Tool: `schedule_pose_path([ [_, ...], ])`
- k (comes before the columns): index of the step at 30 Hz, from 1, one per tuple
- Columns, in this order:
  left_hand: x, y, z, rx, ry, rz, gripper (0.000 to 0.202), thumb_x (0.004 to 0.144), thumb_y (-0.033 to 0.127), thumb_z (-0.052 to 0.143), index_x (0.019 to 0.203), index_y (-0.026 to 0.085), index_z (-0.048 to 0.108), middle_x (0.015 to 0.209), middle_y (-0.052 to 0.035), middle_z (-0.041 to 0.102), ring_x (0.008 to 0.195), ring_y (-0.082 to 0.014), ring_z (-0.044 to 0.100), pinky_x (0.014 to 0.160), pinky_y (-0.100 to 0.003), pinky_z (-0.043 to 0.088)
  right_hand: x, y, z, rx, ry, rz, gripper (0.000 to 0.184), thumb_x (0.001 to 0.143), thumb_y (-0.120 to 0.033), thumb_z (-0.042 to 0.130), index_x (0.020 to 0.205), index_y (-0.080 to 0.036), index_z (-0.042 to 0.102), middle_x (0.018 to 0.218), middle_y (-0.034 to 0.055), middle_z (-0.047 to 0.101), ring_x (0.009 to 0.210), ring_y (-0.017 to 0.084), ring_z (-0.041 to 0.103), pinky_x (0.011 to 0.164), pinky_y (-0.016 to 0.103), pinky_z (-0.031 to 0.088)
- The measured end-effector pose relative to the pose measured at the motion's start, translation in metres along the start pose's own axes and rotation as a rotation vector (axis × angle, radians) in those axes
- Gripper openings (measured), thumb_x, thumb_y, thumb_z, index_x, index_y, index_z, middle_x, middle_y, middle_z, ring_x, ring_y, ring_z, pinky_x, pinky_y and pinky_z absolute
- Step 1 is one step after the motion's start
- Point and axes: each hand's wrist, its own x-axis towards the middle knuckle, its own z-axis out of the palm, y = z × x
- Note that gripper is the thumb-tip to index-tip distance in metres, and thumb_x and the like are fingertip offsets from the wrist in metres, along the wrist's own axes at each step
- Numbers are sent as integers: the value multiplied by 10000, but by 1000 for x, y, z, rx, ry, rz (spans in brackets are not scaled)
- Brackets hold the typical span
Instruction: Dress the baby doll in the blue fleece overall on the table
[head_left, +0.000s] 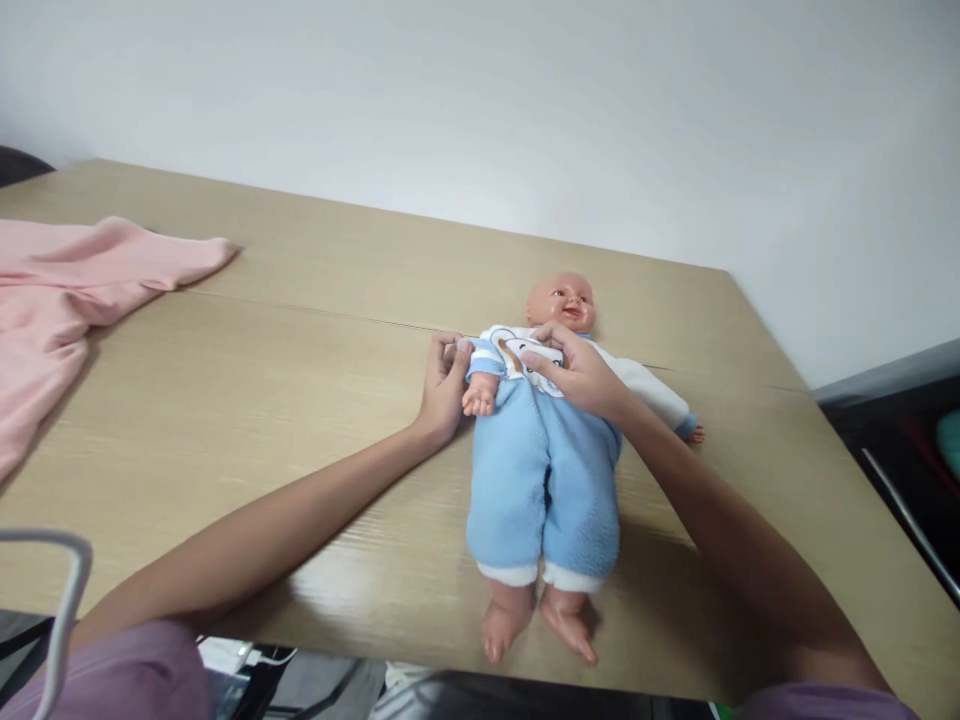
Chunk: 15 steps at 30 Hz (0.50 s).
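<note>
Head view: my left hand pinches the doll's blue-cuffed sleeve between thumb and curled fingers. My right hand, half curled, touches and partly blocks the chest print; whether it grips cloth, I can't tell. The doll lies on the table, head at 12 o'clock, feet at 6. At 9, a pink garment.

The left edge crops the pink garment; right fingers partly hide the chest print.
</note>
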Motion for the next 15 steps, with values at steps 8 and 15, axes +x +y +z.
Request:
schedule_pose_path([
  [8,16,5,1,-44,-58,-166,386,955,527,928,1027,255,663,991,11,697,910,-146,667,822,-228,583,1,15,6,173,49,44,438,971,-653,827,1036,-266,632,1011,14,657,990,226,621,918,358,525],
  [15,28,8,0,-119,-143,-248,387,858,391,977,1021,257,653,951,24,706,832,-139,636,757,-238,544,2,20,11,340,84,95,513,866,-695,901,993,-279,628,981,-1,681,960,219,635,896,352,542],
])
